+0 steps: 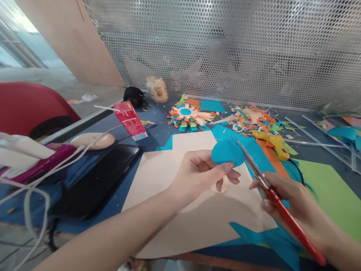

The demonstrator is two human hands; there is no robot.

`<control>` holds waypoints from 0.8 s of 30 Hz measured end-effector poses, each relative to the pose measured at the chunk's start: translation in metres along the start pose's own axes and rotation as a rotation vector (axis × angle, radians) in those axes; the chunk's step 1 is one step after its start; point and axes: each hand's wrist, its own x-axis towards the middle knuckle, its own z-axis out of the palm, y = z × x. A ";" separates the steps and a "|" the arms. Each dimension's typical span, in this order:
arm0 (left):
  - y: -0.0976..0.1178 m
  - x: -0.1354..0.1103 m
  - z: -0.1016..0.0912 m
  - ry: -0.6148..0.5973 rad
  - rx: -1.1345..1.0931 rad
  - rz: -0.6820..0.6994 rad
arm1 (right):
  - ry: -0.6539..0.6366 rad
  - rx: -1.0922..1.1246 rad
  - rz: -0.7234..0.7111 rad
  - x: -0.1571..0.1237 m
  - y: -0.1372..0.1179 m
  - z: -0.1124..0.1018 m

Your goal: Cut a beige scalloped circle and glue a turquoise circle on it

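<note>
My left hand pinches a round blue paper disc between thumb and fingers, above a large pale peach sheet. My right hand grips red-handled scissors, whose blades point up and left, close to the disc's right edge. I cannot tell whether the blades touch it. Beneath my left fingers lies a small peach paper ring with a notched edge, partly hidden. Blue paper offcuts stick out at the sheet's lower right. Layered fringed paper flowers lie farther back.
A yellow glue gun and a green sheet are on the right. To the left are a black tablet-like slab, a red drink carton, white cables and a pale computer mouse. A perforated metal panel stands behind.
</note>
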 end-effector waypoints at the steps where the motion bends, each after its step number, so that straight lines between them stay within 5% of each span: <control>1: 0.000 0.000 0.000 -0.007 -0.006 -0.001 | 0.001 0.001 -0.001 0.000 0.000 0.000; 24: -0.002 0.000 -0.003 -0.021 -0.063 0.016 | 0.009 -0.004 0.021 0.001 0.001 0.001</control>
